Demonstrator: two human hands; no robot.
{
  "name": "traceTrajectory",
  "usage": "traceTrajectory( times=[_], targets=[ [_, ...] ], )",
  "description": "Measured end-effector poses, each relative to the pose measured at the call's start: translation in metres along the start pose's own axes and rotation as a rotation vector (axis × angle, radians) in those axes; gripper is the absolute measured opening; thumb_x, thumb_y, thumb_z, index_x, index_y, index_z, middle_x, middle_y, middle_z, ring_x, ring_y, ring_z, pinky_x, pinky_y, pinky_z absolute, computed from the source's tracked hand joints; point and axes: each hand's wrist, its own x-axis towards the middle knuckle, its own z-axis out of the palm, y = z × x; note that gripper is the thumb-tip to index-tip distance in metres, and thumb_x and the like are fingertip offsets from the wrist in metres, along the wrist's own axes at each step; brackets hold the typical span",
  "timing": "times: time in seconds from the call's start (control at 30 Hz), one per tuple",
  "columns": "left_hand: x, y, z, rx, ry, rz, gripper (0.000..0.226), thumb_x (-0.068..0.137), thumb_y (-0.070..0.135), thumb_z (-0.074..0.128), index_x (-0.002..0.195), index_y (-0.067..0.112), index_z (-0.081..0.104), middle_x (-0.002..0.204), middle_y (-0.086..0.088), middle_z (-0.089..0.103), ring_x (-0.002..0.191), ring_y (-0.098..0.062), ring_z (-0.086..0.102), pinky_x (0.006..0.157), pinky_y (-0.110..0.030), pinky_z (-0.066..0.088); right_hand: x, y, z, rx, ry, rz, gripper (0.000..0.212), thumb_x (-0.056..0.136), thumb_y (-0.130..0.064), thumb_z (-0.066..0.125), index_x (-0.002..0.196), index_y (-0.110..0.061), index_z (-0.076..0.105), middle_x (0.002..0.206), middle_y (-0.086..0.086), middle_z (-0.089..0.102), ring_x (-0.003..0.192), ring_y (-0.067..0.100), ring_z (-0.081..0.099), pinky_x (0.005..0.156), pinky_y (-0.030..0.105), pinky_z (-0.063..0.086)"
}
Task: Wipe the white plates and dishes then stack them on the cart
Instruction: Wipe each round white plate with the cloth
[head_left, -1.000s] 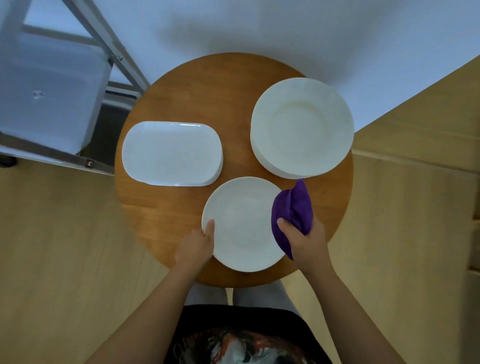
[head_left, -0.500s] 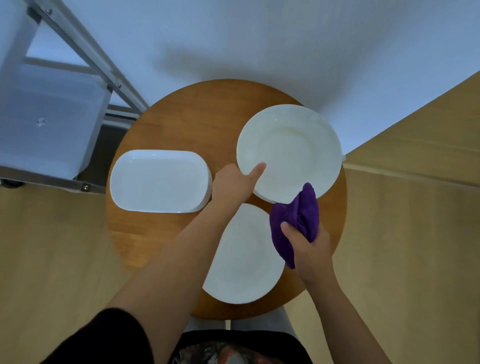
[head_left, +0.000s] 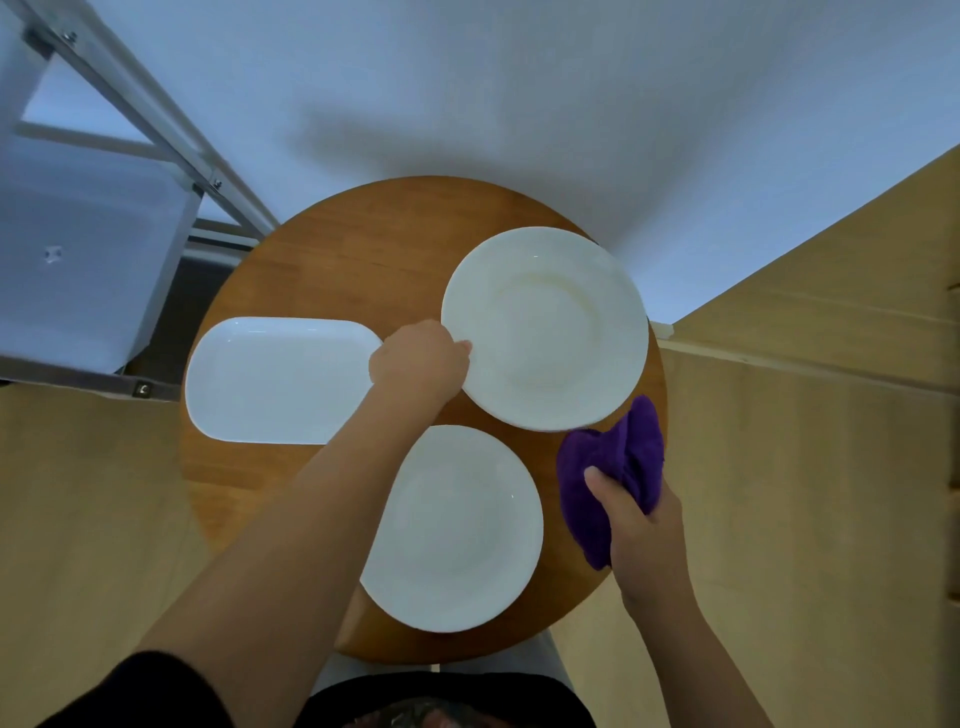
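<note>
A view from above of a person's two arms reaching over a small round wooden table (head_left: 332, 249); the left hand (head_left: 420, 359) is closed on the near-left rim of a large round white plate (head_left: 545, 327), thumb on top and fingers seemingly curled beneath, though they are hidden; that plate looks tipped or lifted a little at the hand's side, and whether more plates lie under it cannot be told; the right hand (head_left: 641, 512) is clenched around a bunched purple cloth (head_left: 613, 467), which sits just beyond its knuckles and close below the gripped plate's near edge, apparently not touching it; between the two forearms lies a second round plate (head_left: 467, 525), flat on the table and partly covered by the left arm; to the left of the left hand rests an oblong white dish (head_left: 280, 379), its end just beside the knuckles; further left of that hand, off the table, stands the cart (head_left: 88, 260), a pale shelf in a metal frame, with nothing visibly stacked on it; the step in hand appears to be taking up the large plate for wiping; the next move likely calls for steadying the plate and bringing the cloth across its face.
</note>
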Motion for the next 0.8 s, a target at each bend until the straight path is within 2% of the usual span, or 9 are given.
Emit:
traceTrajectory(
  times=[0.17,0.27,0.33,0.43,0.5,0.57,0.63,0.73,0.8],
  targets=[
    [0.001,-0.002,-0.017,-0.319,0.069,0.026,0.032,0.093,0.031,0.05,0.068,0.012,0.054,0.064,0.0,0.054,0.056,-0.011,0.051,0.048,-0.021,0.035,0.001,-0.003,-0.004,0.019,0.027,-0.015,0.027,0.081,-0.012,0.068,0.094,-0.031,0.055,0.084,-0.01,0.066,0.087,0.02,0.061,0.065,0.028,0.05],
    [-0.012,-0.001,-0.013,-0.75,0.064,0.077,0.028,0.094,0.023,0.048,0.075,0.004,0.059,0.068,-0.005,0.057,0.06,-0.012,0.05,0.056,-0.022,0.039,0.001,-0.006,-0.004,0.031,0.023,-0.048,0.027,0.077,-0.014,0.07,0.094,-0.03,0.056,0.081,-0.02,0.067,0.088,0.022,0.061,0.065,0.028,0.049],
    [-0.02,0.004,-0.008,-1.076,0.037,0.02,0.019,0.095,0.02,0.046,0.083,0.013,0.059,0.085,-0.004,0.061,0.076,-0.013,0.055,0.066,-0.026,0.045,0.002,-0.011,-0.003,0.066,0.023,-0.072,0.042,0.067,-0.022,0.077,0.102,-0.031,0.056,0.087,-0.017,0.067,0.093,0.022,0.061,0.066,0.028,0.05],
    [-0.024,0.014,-0.004,-1.363,-0.058,-0.173,0.011,0.096,0.026,0.046,0.086,0.028,0.052,0.092,0.005,0.058,0.089,-0.015,0.056,0.072,-0.029,0.05,0.002,-0.019,0.0,0.115,0.045,-0.142,0.069,0.059,-0.023,0.081,0.116,-0.044,0.047,0.108,-0.017,0.06,0.103,0.016,0.058,0.077,0.032,0.053],
    [-0.027,0.018,-0.002,-1.433,-0.093,-0.261,0.012,0.096,0.036,0.045,0.1,0.026,0.05,0.095,0.006,0.056,0.09,-0.015,0.055,0.074,-0.033,0.05,0.003,-0.023,0.002,0.035,0.073,-0.211,0.074,0.063,-0.021,0.078,0.127,-0.036,0.043,0.116,-0.007,0.056,0.105,0.016,0.056,0.075,0.025,0.053],
    [-0.031,0.019,-0.001,-1.469,-0.124,-0.309,0.027,0.097,0.047,0.039,0.116,0.029,0.044,0.101,0.004,0.056,0.096,-0.018,0.055,0.084,-0.039,0.052,0.006,-0.027,0.006,-0.03,0.097,-0.266,0.074,0.07,-0.013,0.079,0.131,-0.028,0.04,0.118,-0.003,0.053,0.106,0.015,0.055,0.067,0.015,0.051],
    [-0.04,0.018,-0.002,-1.519,-0.166,-0.306,0.038,0.096,0.054,0.035,0.125,0.032,0.044,0.111,0.002,0.058,0.104,-0.021,0.056,0.09,-0.047,0.051,0.008,-0.03,0.012,-0.096,0.098,-0.312,0.078,0.074,-0.008,0.076,0.131,-0.039,0.034,0.122,-0.012,0.049,0.108,0.01,0.052,0.068,0.012,0.05],
    [-0.055,0.012,-0.007,-1.604,-0.214,-0.245,0.041,0.09,0.065,0.034,0.116,0.04,0.055,0.111,0.001,0.067,0.1,-0.024,0.065,0.084,-0.049,0.055,0.011,-0.035,0.031,-0.335,0.036,-0.314,0.09,0.076,-0.026,0.074,0.146,-0.032,0.019,0.138,-0.009,0.037,0.122,0.013,0.044,0.089,0.03,0.052],
    [-0.067,0.007,-0.008,-1.608,-0.212,-0.176,0.04,0.087,0.067,0.034,0.109,0.043,0.057,0.099,0.005,0.072,0.087,-0.02,0.071,0.069,-0.041,0.059,0.014,-0.034,0.046,-0.546,-0.014,-0.273,0.09,0.082,-0.047,0.063,0.15,-0.026,0.008,0.15,-0.002,0.026,0.136,0.022,0.03,0.107,0.045,0.038]
  ],
)
